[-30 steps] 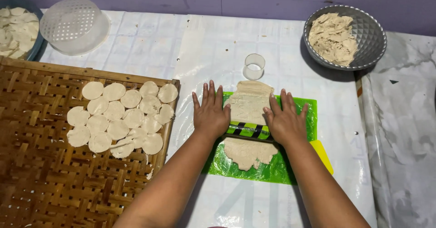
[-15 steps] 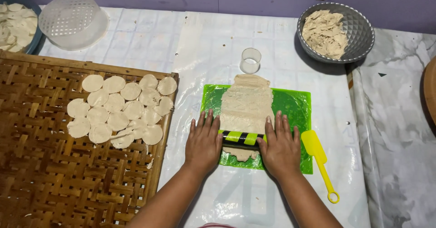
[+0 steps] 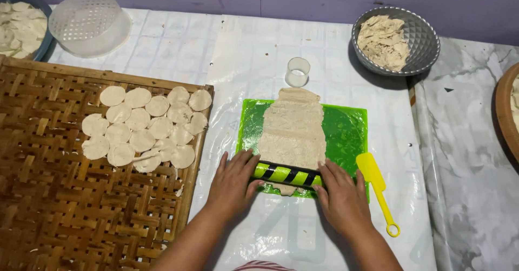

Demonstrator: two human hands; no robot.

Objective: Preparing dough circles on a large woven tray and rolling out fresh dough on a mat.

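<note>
A long strip of pale flattened dough [image 3: 293, 129] lies on a green mat [image 3: 345, 133]. Across its near end sits a green-and-black striped rolling pin [image 3: 286, 174]. My left hand [image 3: 233, 184] presses flat on the pin's left end, and my right hand [image 3: 341, 196] presses on its right end, fingers spread. A small clear round cutter [image 3: 297, 71] stands just beyond the far end of the dough.
A woven bamboo tray [image 3: 65, 206] at left carries several round dough discs [image 3: 143, 128]. A yellow scraper [image 3: 378, 189] lies right of the mat. A grey bowl of dough scraps [image 3: 394, 39] sits at back right, a white plastic bowl [image 3: 89, 22] at back left.
Both hands have drawn the rolling pin toward me, from the middle of the dough to its near end. The dough strip now lies longer and flatter.
</note>
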